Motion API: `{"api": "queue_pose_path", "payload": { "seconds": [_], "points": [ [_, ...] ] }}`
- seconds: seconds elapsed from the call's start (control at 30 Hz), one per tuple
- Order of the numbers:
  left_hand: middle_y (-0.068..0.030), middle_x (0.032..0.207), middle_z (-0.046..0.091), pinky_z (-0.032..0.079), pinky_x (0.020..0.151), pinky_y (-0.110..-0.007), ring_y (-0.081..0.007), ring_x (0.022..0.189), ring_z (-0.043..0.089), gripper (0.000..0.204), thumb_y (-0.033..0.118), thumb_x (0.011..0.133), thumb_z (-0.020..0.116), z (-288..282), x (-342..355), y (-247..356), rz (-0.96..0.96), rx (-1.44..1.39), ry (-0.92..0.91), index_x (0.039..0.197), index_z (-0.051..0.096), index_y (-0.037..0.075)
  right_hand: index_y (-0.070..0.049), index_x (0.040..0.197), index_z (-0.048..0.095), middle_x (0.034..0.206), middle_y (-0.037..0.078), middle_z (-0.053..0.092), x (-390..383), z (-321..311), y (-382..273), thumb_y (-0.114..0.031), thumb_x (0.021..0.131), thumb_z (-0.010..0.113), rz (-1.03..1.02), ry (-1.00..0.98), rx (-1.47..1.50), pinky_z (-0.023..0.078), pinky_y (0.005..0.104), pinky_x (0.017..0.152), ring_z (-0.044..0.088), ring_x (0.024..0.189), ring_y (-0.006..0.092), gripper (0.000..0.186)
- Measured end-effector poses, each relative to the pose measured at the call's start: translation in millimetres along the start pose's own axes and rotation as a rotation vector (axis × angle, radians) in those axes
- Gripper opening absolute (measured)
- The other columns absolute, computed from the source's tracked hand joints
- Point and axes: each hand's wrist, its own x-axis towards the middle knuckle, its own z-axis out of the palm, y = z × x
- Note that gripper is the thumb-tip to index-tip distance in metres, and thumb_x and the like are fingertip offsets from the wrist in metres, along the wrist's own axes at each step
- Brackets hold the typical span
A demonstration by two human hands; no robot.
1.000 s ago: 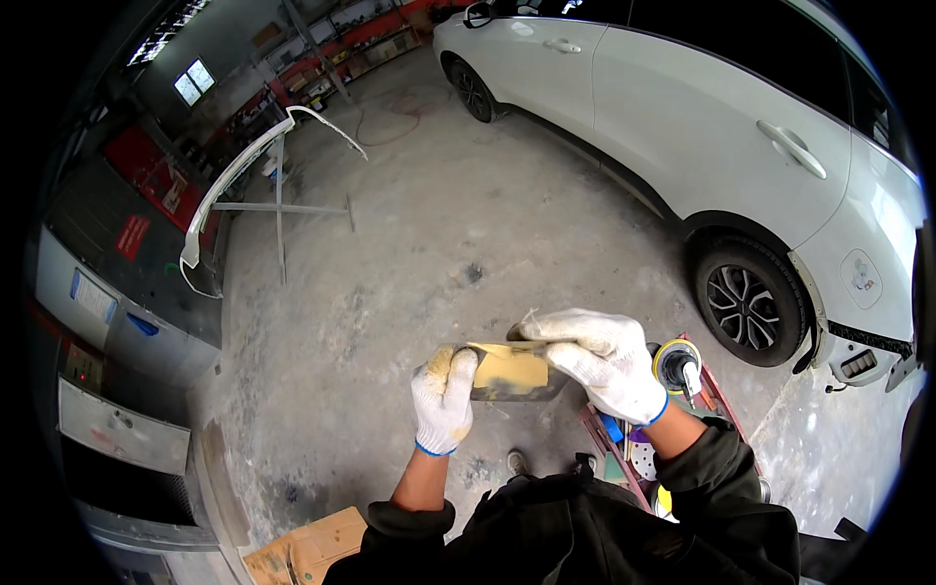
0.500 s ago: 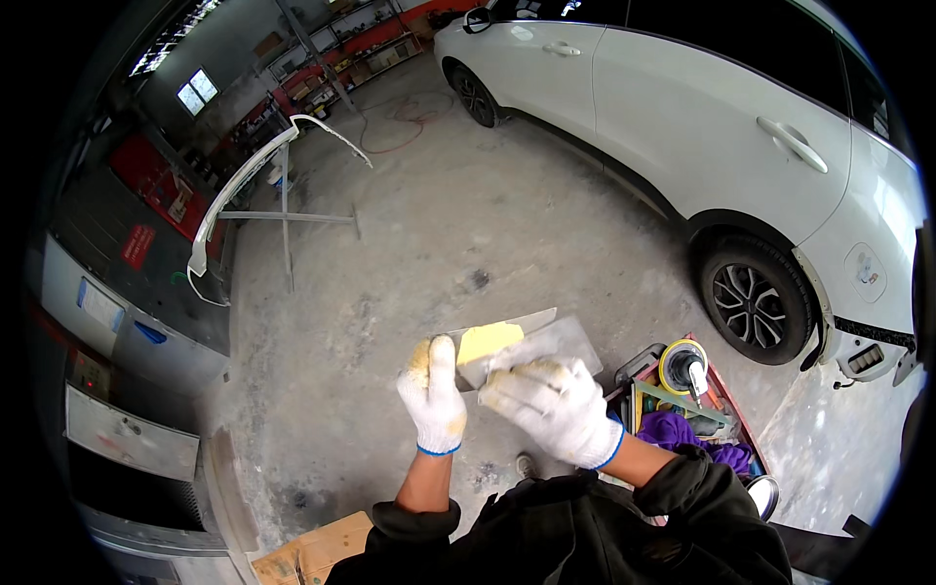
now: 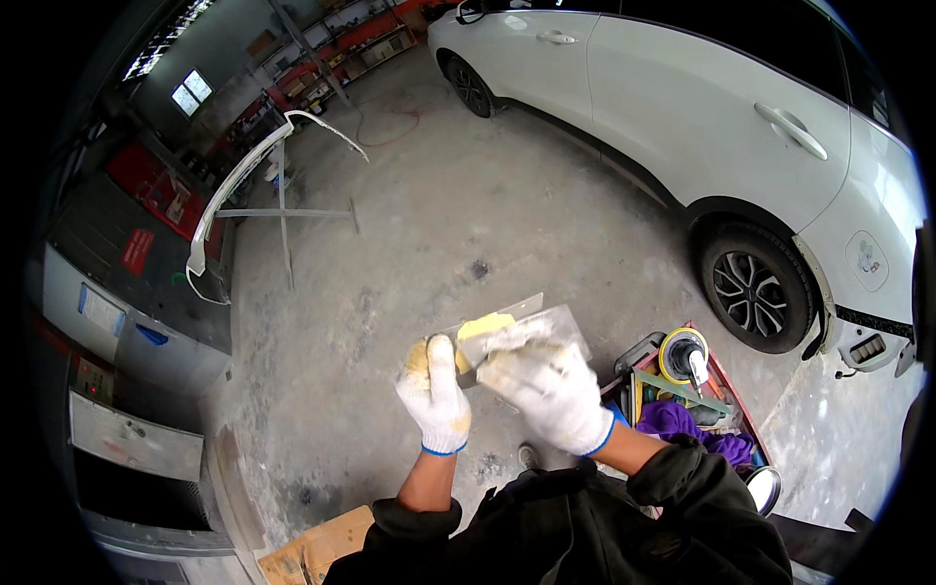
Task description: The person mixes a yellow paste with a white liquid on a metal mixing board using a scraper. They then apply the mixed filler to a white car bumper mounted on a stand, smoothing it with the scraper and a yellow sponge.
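White knit gloves stained yellow cover both my hands. In front of my body, my left hand (image 3: 433, 398) is closed on a thin flat mixing plate (image 3: 528, 306), thumb on top. A patch of yellow putty (image 3: 483, 325) lies on that plate. My right hand (image 3: 554, 398) wraps round a wide, greyish putty spreader (image 3: 565, 332). The spreader lies over the plate's right part and reaches the putty's edge. My right fingers are somewhat blurred, and they hide the spreader's near side.
A white car (image 3: 673, 107) stands along the right. By my right side, a red-edged tool cart (image 3: 738, 393) carries a round polisher (image 3: 683, 356), a purple cloth (image 3: 673, 421) and an open can (image 3: 763, 487). A bumper (image 3: 207, 222) rests on a metal stand at left. Cardboard (image 3: 317, 548) lies below.
The spreader and my right hand have shifted slightly left over the plate, covering more of the putty. The plate's far edge sits a little higher and further left.
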Motion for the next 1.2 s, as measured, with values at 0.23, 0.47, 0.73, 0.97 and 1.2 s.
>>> {"api": "queue_pose_path", "payload": {
  "seconds": [0.23, 0.47, 0.73, 0.97, 1.2],
  "points": [
    [-0.0032, 0.077, 0.064, 0.045, 0.064, -0.028, -0.0102, 0.071, 0.055, 0.022, 0.016, 0.099, 0.057, -6.6, 1.9, -4.9, -0.018, -0.007, -0.087, 0.091, 0.066, -0.003, -0.01, 0.108, 0.072, 0.108, 0.004, 0.071, 24.3, -35.5, 15.8, -0.005, 0.074, 0.068, 0.117, 0.084, 0.107, 0.054, 0.0361, 0.087, 0.067, 0.099, 0.0234, 0.035],
    [0.0032, 0.074, 0.052, 0.036, 0.059, -0.025, -0.0062, 0.068, 0.044, 0.02, 0.014, 0.097, 0.058, -6.0, 3.5, 7.5, 0.017, -0.017, -0.207, 0.082, 0.06, 0.001, -0.004, 0.116, 0.069, 0.115, 0.015, 0.069, 37.3, -56.9, 33.4, -0.016, 0.095, 0.063, 0.633, -0.327, 0.852, 0.054, 0.0345, 0.089, 0.068, 0.102, 0.0273, 0.025],
    [-0.004, 0.069, 0.059, 0.043, 0.06, -0.03, -0.0107, 0.065, 0.051, 0.027, 0.018, 0.098, 0.058, -21.0, 17.5, 3.8, 0.03, 0.198, -0.109, 0.083, 0.061, -0.004, 0.003, 0.114, 0.067, 0.106, 0.009, 0.071, 21.0, -48.7, 59.9, -0.008, 0.095, 0.06, 0.656, -0.053, 0.396, 0.052, 0.0261, 0.083, 0.065, 0.092, 0.0136, 0.023],
    [-0.0017, 0.068, 0.057, 0.041, 0.057, -0.031, -0.0096, 0.065, 0.049, 0.027, 0.018, 0.1, 0.055, 11.2, 4.1, -0.4, 0.024, 0.014, -0.049, 0.082, 0.06, -0.002, 0.004, 0.108, 0.068, 0.092, 0.005, 0.071, 0.3, 12.3, 40.8, -0.007, 0.097, 0.06, 1.293, 0.285, 1.082, 0.052, 0.0233, 0.072, 0.063, 0.078, 0.0077, 0.018],
    [-0.0076, 0.058, 0.051, 0.036, 0.049, -0.036, -0.0163, 0.051, 0.05, 0.026, 0.016, 0.1, 0.051, 19.6, -20.7, -0.8, 0.002, 0.216, -0.272, 0.08, 0.057, -0.001, 0.002, 0.11, 0.07, 0.092, 0.002, 0.071, -8.9, 36.0, 26.2, -0.01, 0.095, 0.063, 1.445, 0.315, 1.116, 0.05, 0.0222, 0.069, 0.061, 0.076, 0.0063, 0.02]
  ]
}}
